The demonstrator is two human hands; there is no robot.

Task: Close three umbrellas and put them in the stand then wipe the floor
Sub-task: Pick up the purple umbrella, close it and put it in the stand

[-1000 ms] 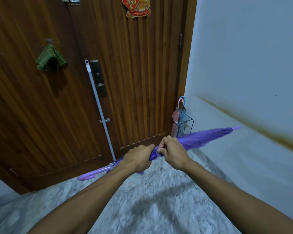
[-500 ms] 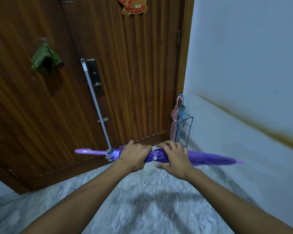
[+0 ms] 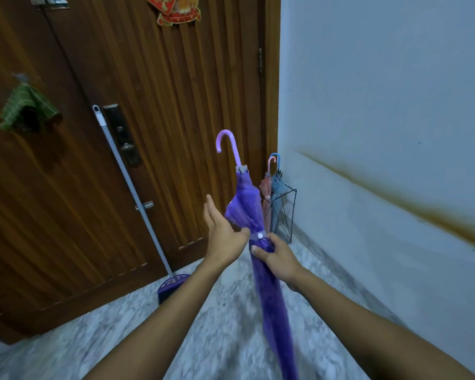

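Grey-white marbled floor (image 3: 225,333), with wire umbrella stand (image 3: 287,215) in the corner and purple mop head (image 3: 172,285) by the door.

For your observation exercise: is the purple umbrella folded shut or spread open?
Folded shut. The purple umbrella has its canopy gathered round the shaft and cinched by a snapped strap, just above where the right hand grips it.
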